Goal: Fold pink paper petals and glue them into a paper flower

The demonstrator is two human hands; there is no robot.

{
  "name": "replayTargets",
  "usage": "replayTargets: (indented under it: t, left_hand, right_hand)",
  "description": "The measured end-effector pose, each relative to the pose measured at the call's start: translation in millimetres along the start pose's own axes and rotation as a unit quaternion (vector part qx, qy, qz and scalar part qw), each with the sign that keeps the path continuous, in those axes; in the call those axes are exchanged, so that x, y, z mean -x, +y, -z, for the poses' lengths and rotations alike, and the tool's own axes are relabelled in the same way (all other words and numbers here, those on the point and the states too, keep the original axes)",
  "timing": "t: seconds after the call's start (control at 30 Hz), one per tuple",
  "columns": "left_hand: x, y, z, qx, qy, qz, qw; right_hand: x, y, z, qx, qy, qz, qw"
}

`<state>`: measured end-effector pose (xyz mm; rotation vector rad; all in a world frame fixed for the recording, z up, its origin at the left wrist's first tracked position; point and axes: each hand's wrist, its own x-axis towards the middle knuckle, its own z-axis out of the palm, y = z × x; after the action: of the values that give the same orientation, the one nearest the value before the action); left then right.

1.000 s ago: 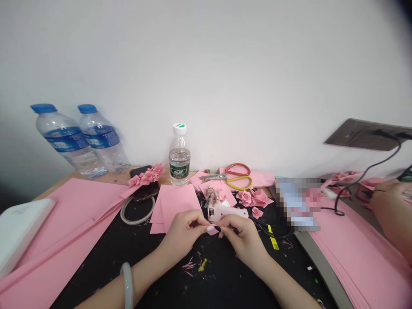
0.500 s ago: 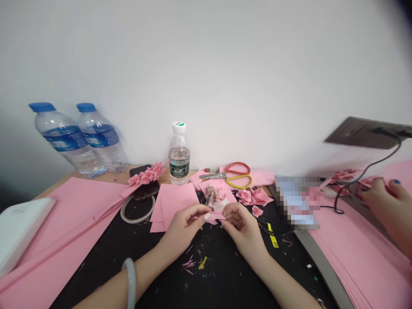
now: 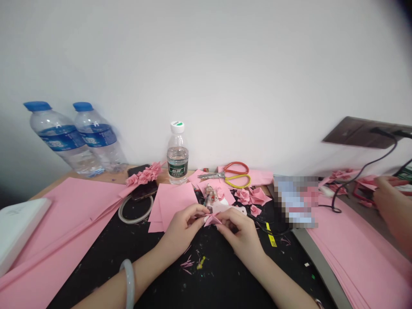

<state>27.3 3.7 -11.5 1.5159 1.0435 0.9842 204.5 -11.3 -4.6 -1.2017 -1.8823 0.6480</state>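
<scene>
Between my two hands is a small folded piece of pink paper (image 3: 211, 220), with pointed corners showing. My left hand (image 3: 187, 223) pinches its left side, and my right hand (image 3: 236, 225) grips its right side. Just behind the fingers stands a glue gun's nozzle-like end (image 3: 210, 195), smeared and partly hidden, with a white part running behind my right hand. Folded pink paper roses (image 3: 243, 196) lie to the right. Scissors (image 3: 225, 175) with one red and one yellow handle rest on pink paper behind. Square pink sheets (image 3: 177, 201) are stacked beyond my left hand.
Water bottles (image 3: 178, 165) stand against the wall. A roll of tape (image 3: 135, 210) and a phone (image 3: 144, 189) lie at left, near a large pink sheet (image 3: 80, 201). At right are a pixelated screen (image 3: 294, 201), a cable (image 3: 336, 201) and another person's hand (image 3: 394, 206).
The folded paper has turned between my fingers and now shows pointed corners instead of a flat strip. The view has shifted slightly. At right, the other person's hand has moved right.
</scene>
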Motion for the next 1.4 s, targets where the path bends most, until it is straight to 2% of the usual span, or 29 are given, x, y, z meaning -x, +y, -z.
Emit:
replayTargets:
  t: [0.17,0.3,0.5,0.73,0.87,0.97,1.27,1.4]
  left_hand:
    - [2.5,0.0,-2.0,-0.006,-0.012,-0.011,1.000]
    - [4.6,-0.1,-4.6,-0.006,-0.025,-0.032,0.999]
    - [8.6,3.6,-7.3,-0.015,-0.038,-0.067,0.997]
    - [14.5,6.1,-12.3,0.019,-0.023,-0.085,0.996]
    - [15.7,8.2,-10.7,-0.049,-0.010,-0.106,0.993]
    - [15.3,9.4,-8.7,-0.094,-0.030,-0.112,0.989]
    - [13.2,8.6,-7.2,-0.107,-0.078,-0.118,0.984]
    - [12.9,7.7,-7.2,-0.112,-0.090,-0.115,0.983]
  right_hand:
    - [4.5,-1.0,-1.4,-0.047,-0.024,-0.038,0.998]
    - [5.1,-2.7,-6.5,-0.128,-0.064,-0.081,0.986]
    - [4.8,-10.9,-8.2,-0.195,-0.118,-0.103,0.968]
    - [7.3,-8.6,-9.3,-0.279,-0.145,-0.125,0.941]
    - [8.0,-10.2,-8.6,-0.287,-0.145,-0.124,0.939]
    - [9.0,-11.2,-8.6,-0.284,-0.144,-0.126,0.940]
    - [6.9,-11.0,-10.0,-0.280,-0.156,-0.117,0.940]
    - [6.8,-11.7,-8.2,-0.255,-0.156,-0.106,0.948]
